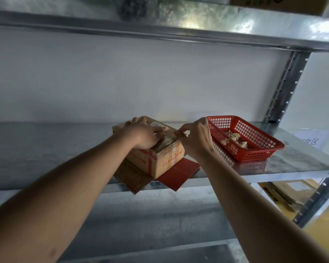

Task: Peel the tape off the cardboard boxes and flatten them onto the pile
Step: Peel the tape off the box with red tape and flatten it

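While it sits on flattened brown and red cardboard sheets (179,172) on the grey metal shelf (292,164), the small brown cardboard box with red print (163,158) shows clear, wrinkled tape (166,142) across its top. The left hand (146,134) presses flat on the lid, fingers fairly straight. The right hand (195,136) pinches the tape end at the box's edge, beside a red plastic mesh basket (254,147) holding crumpled tape scraps (235,139).

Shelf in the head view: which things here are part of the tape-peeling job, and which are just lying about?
In the job:
- cardboard box, under the left hand
- tape, pinched by the right hand
- flattened cardboard pile beneath the box
- red basket holding what look like crumpled tape scraps

Lying about:
- paper label on the shelf
- boxes on the shelf below
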`<action>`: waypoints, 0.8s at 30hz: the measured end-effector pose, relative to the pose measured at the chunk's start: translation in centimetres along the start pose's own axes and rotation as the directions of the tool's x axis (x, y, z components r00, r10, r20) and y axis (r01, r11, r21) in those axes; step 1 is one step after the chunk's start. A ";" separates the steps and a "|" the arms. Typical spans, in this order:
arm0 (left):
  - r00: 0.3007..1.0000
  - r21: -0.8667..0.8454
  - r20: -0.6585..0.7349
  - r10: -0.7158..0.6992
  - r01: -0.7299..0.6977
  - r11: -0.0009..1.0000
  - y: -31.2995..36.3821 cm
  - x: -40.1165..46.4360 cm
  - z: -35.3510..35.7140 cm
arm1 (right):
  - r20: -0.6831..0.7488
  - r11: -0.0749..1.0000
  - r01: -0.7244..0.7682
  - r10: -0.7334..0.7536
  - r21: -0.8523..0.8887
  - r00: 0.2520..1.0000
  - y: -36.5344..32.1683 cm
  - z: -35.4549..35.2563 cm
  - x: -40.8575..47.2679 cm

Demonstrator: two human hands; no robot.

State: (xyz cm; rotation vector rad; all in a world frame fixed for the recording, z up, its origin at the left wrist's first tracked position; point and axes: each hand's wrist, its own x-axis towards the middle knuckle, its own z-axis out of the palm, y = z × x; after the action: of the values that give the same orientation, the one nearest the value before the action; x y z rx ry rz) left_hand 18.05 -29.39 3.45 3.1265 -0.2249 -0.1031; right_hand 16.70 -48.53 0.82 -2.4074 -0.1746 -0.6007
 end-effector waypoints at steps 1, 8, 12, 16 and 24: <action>1.000 -0.002 0.001 -0.003 0.003 1.000 0.0 0.0 0.1 | 0.009 1.000 -0.018 0.018 -0.016 1.000 0.0 -0.1 0.2; 1.000 0.016 -0.007 -0.008 0.009 1.000 0.1 0.3 0.2 | 0.161 0.987 0.134 -0.119 -0.091 0.980 -0.4 -1.3 0.2; 1.000 0.009 0.000 -0.008 0.008 1.000 0.1 0.2 0.3 | 0.156 0.997 0.064 -0.057 -0.040 0.986 -0.8 -1.4 0.5; 1.000 -0.014 -0.001 -0.030 0.030 0.999 0.1 0.1 0.1 | 0.108 0.991 0.127 -0.121 -0.050 0.987 -1.5 -1.2 -0.2; 1.000 -0.058 -0.022 -0.020 0.019 0.998 0.0 0.4 0.7 | 0.223 0.968 0.089 -0.143 0.234 0.964 -0.4 -1.9 -1.4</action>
State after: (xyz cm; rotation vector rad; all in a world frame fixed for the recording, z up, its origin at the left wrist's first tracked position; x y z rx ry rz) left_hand 18.42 -29.49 2.70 3.0706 -0.1875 -0.0731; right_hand 14.62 -49.33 1.72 -2.2551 -0.4645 -0.3217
